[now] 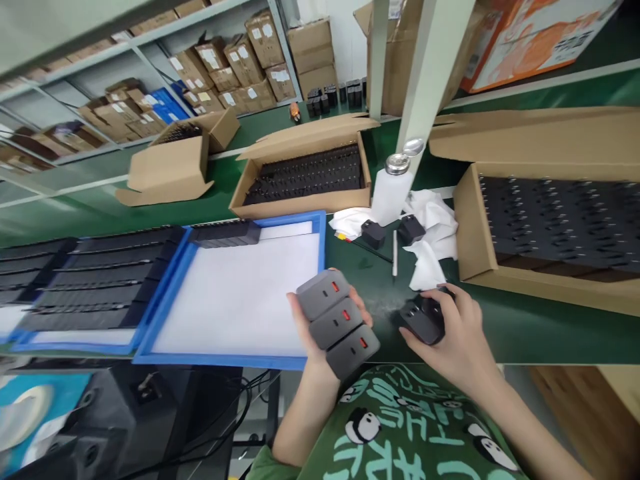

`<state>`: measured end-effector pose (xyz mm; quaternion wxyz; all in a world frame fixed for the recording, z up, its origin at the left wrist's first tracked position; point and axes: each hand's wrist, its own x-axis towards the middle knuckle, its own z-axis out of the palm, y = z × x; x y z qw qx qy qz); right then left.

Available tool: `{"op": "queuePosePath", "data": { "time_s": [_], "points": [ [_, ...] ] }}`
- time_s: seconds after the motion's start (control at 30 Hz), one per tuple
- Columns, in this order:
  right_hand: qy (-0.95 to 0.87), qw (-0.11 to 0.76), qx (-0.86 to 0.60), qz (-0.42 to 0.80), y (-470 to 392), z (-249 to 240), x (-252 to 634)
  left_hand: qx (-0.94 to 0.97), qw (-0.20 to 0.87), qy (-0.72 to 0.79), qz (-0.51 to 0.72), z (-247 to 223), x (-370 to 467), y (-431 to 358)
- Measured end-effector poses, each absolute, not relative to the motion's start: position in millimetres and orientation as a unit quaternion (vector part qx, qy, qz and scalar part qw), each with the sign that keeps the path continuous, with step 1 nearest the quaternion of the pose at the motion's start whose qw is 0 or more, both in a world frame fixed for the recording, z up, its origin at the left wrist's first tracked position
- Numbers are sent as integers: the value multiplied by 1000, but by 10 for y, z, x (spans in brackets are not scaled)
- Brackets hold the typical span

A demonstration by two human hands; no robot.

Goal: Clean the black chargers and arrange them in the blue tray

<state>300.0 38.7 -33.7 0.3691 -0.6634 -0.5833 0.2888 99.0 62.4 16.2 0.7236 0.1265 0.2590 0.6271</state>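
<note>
While both hands (465,340) grip chargers (340,317), forearms (525,420) converge.

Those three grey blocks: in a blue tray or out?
Out: the left hand holds the grey blocks side by side, red ports showing.

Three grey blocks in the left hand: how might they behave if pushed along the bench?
The grey blocks are probably stiff, given their evenly shaped casings. Flat sides suggest sliding rather than rolling. The visible seams between them hint they could separate if the left hand loosened.
</note>
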Motion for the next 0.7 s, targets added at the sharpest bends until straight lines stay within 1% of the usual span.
{"op": "queuePosePath", "data": {
  "time_s": [0.03, 0.1, 0.2, 0.27, 0.3, 0.37, 0.57, 0.7],
  "points": [
    [-502, 438, -639, 385, 406, -261, 3023, 124, 726, 254, 627, 158, 976, 620],
    [-357, 524, -569, 523, 436, -78, 3074, 123, 720, 257, 633, 141, 947, 619],
    [-162, 559, -441, 683, 478, 196, 3151, 141, 695, 296, 640, 115, 931, 649],
    [-20, 576, -314, 755, 495, 327, 3201, 151, 686, 327, 632, 126, 958, 679],
    [23, 579, -262, 772, 495, 371, 3226, 153, 682, 344, 627, 143, 982, 691],
    [38, 588, -210, 780, 478, 416, 3280, 151, 673, 377, 618, 190, 1050, 707],
    [-31, 588, -126, 798, 379, 433, 3490, 138, 647, 452, 598, 292, 1360, 746],
    [-62, 599, -97, 792, 344, 483, 3655, 133, 648, 477, 579, 340, 1588, 774]
  ]
}}
